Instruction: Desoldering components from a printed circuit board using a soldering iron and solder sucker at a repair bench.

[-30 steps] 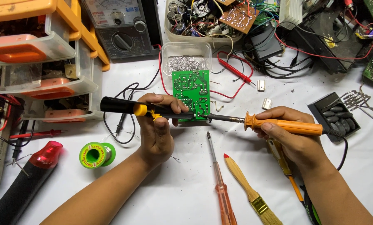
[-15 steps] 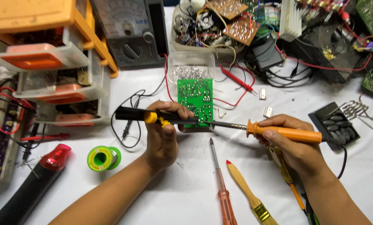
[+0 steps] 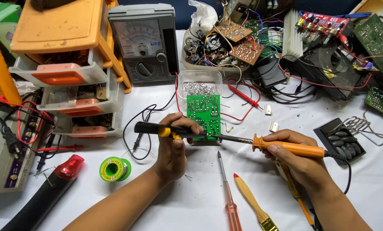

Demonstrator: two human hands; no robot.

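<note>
Green rectangular circuit board (image 3: 204, 114) flat on the white tabletop (image 3: 191, 201), near centre, just below a clear plastic box of metal bits (image 3: 198, 87). Left hand (image 3: 176, 147) clenched around a black-and-yellow desoldering pump (image 3: 157, 128), nozzle at the board's lower edge. Right hand (image 3: 296, 156) gripping an orange-handled soldering iron (image 3: 285, 146), tip touching the same edge. Green solder spool (image 3: 114, 169) nearby, left.
</note>
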